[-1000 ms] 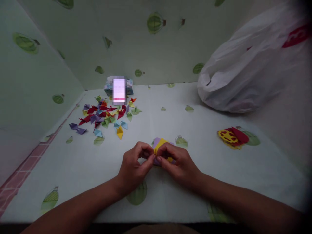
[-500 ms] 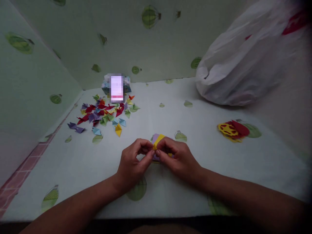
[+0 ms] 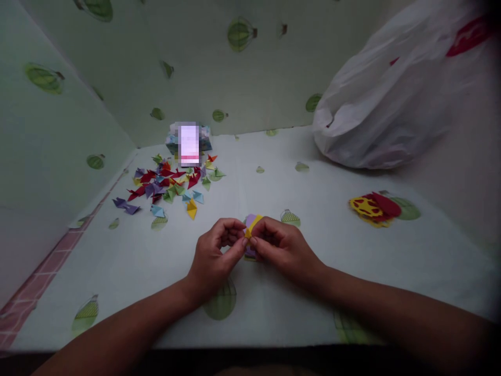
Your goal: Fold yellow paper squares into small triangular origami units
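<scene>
My left hand and my right hand meet at the middle of the table, both closed in a pinch on a small yellow paper piece. Their fingertips touch over it. Under the hands lies a small stack of purple and yellow paper, mostly hidden by my fingers. A scattered heap of small folded paper pieces in red, purple, blue, green and yellow lies to the far left of the hands.
The table carries a pale cloth printed with green balloons. A big white plastic bag fills the back right. Red and yellow paper scraps lie at the right. A small patterned box stands behind the heap, by the wall.
The yellow piece shows less between my fingers than one second ago, and both hands have drawn slightly closer together. The view has shifted a little.
</scene>
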The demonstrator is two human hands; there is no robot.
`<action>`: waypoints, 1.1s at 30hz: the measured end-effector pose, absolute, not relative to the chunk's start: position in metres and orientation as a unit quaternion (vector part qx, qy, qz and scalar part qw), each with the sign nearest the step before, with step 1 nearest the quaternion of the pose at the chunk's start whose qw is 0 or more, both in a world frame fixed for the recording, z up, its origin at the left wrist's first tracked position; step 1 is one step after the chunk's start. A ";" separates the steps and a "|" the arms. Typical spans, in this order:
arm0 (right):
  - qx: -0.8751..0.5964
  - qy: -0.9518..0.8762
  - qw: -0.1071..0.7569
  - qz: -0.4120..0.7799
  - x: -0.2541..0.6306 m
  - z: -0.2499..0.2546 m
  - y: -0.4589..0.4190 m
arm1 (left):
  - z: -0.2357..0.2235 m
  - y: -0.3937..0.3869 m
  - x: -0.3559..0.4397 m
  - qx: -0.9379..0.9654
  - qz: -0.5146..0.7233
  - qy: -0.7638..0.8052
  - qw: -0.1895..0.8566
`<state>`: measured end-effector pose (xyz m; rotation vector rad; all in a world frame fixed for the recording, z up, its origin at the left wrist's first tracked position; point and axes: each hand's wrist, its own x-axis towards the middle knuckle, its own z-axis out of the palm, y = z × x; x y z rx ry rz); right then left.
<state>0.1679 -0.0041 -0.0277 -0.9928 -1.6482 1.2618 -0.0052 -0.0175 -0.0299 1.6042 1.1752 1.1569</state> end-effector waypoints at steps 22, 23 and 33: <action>-0.378 -0.609 0.397 0.574 0.168 -0.023 -0.002 | -0.029 -0.015 -0.008 0.647 0.456 0.430 0.434; -0.377 -0.608 0.398 0.575 0.168 -0.023 -0.002 | -0.030 -0.015 -0.008 0.647 0.457 0.428 0.435; -0.361 -0.602 0.392 0.595 0.169 -0.022 -0.003 | -0.029 -0.015 -0.010 0.633 0.450 0.432 0.458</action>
